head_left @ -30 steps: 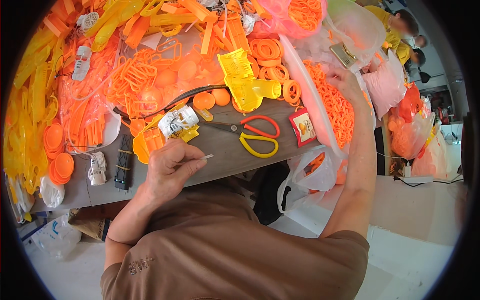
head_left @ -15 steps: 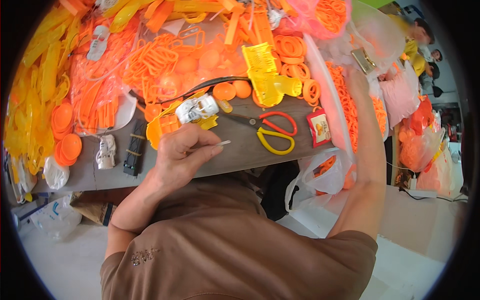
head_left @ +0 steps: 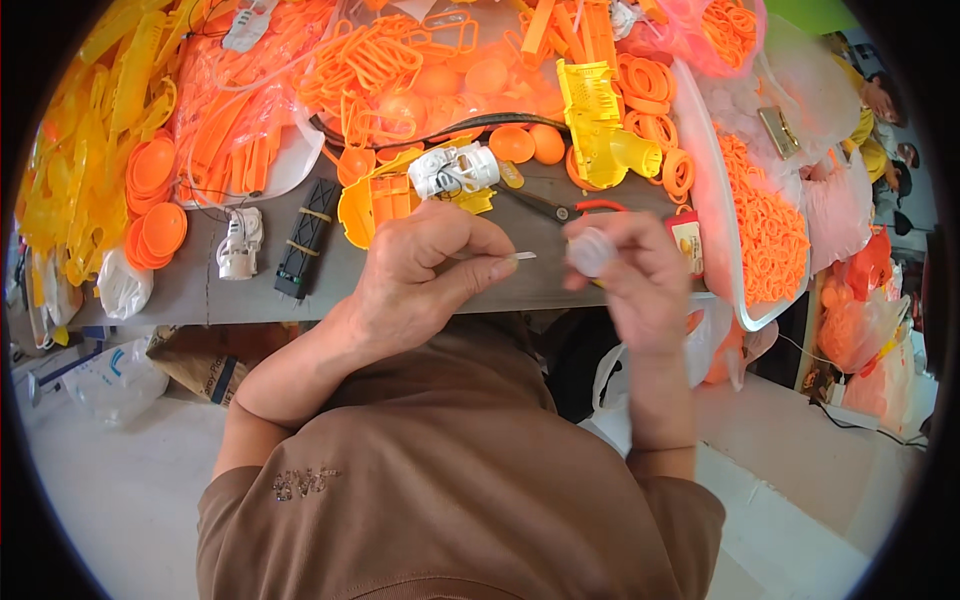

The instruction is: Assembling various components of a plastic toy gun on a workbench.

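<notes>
My left hand (head_left: 428,265) is closed in a pinch on a small, thin whitish strip (head_left: 525,256) that sticks out past thumb and forefinger. Facing it, my right hand (head_left: 645,268) grips a round translucent whitish disc (head_left: 592,252), slightly blurred. The two hands are apart, just above the table's front edge. Beyond my left hand, a white plastic mechanism (head_left: 455,170) with dark wires rests on a yellow-orange half shell (head_left: 372,205). Cutters (head_left: 562,212) lie behind my right hand, which covers most of their red and yellow handles.
A black bar with bands (head_left: 305,240) and another white mechanism (head_left: 240,245) lie left. Orange discs (head_left: 150,205), yellow parts (head_left: 125,90) and a yellow shell (head_left: 590,120) crowd the back. A tub (head_left: 745,290) of small orange rings (head_left: 770,250) stands right, beside a red packet (head_left: 686,240).
My right hand has come back from above the ring tub at the right and now holds the translucent disc near my left hand. The left hand keeps its pinch; the view has shifted.
</notes>
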A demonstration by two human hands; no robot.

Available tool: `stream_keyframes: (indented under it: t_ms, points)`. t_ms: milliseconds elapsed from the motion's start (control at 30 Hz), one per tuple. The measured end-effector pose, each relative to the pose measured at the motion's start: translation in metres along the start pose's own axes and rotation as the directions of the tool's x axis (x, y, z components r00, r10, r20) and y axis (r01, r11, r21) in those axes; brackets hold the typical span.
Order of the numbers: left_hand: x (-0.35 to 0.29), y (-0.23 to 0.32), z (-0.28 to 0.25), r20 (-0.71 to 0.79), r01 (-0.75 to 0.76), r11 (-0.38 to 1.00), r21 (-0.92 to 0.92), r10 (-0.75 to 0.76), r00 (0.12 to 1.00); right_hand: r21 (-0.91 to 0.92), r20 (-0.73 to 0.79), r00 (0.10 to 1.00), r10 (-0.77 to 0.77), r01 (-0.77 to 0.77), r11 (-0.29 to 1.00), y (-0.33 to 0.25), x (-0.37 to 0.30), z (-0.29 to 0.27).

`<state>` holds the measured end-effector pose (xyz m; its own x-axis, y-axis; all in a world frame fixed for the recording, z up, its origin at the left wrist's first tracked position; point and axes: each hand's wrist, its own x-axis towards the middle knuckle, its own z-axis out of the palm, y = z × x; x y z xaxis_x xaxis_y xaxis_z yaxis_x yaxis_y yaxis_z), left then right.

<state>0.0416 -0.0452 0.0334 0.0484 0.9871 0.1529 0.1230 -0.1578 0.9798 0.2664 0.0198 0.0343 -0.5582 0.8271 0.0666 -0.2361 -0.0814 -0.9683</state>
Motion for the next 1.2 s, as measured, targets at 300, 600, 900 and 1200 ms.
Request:
stream_keyframes:
  t_ms: [300, 600, 900, 1200]
  points:
    - [-0.006, -0.009, 0.001, -0.072, -0.225, 0.97, 0.089, 0.232, 0.97, 0.528, 0.019, 0.993, 0.114, -0.107, 0.842, 0.046, 0.009, 0.041]
    - [-0.011, -0.009, -0.008, -0.042, -0.153, 0.981, 0.121, 0.159, 0.986, 0.325, -0.005, 0.997, 0.074, -0.068, 0.943, 0.046, 0.014, 0.047]
    - [-0.01, -0.005, -0.008, -0.059, -0.087, 0.993, 0.085, 0.092, 0.994, 0.253, -0.002, 0.999, 0.045, -0.043, 0.966, 0.042, 0.018, 0.047]
    - [-0.008, -0.01, -0.006, -0.032, -0.169, 0.965, 0.199, 0.179, 0.983, 0.086, -0.043, 0.998, -0.044, 0.047, 0.995, 0.042, 0.016, 0.053]
